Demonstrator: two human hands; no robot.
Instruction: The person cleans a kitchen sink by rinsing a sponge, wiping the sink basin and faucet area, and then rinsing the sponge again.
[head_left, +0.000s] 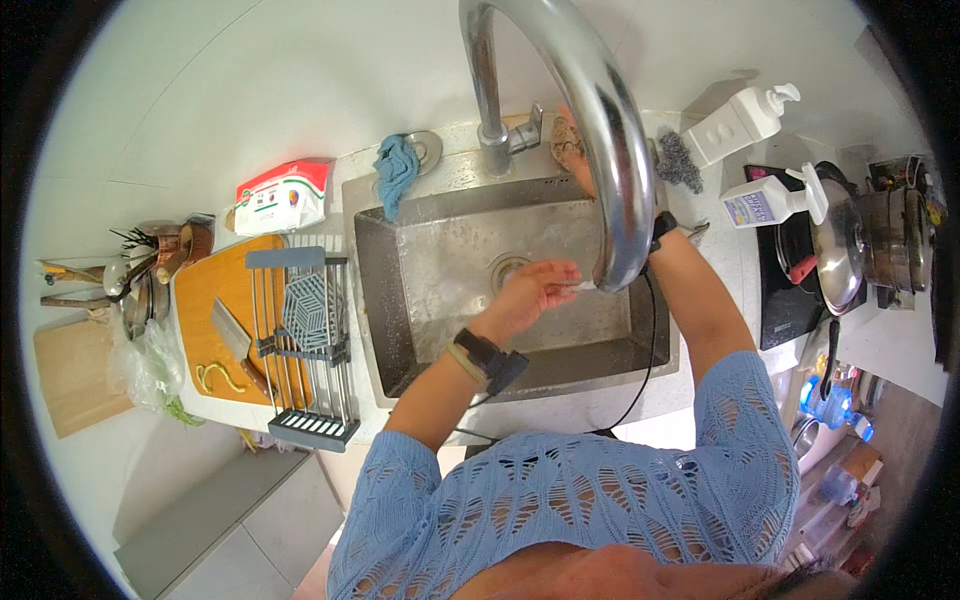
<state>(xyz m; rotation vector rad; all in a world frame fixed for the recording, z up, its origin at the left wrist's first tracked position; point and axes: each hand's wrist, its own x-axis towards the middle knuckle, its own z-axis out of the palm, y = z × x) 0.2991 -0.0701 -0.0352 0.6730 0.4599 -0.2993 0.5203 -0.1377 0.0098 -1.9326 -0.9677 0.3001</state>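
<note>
My left hand (534, 294) is over the stainless steel sink (442, 300), palm turned up and fingers partly curled, just left of the mouth of the chrome faucet (630, 187). A small whitish blur, perhaps water, shows at its fingertips. No object is visible in that hand. Behind the arched spout, my right hand (579, 171) reaches to the back rim, thumb and fingers around a brown mottled pad (564, 141). The spout hides most of that hand. The faucet's lever (534, 124) stands just left of the pad.
Left of the sink are a wire drying rack (341, 390), an orange cutting board (217, 277) with a cleaver (232, 330), and a wipes pack (281, 202). A blue cloth (397, 172) hangs over the back rim. Rightward stand a pump bottle (735, 127), steel wool (679, 161) and a spray bottle (761, 202).
</note>
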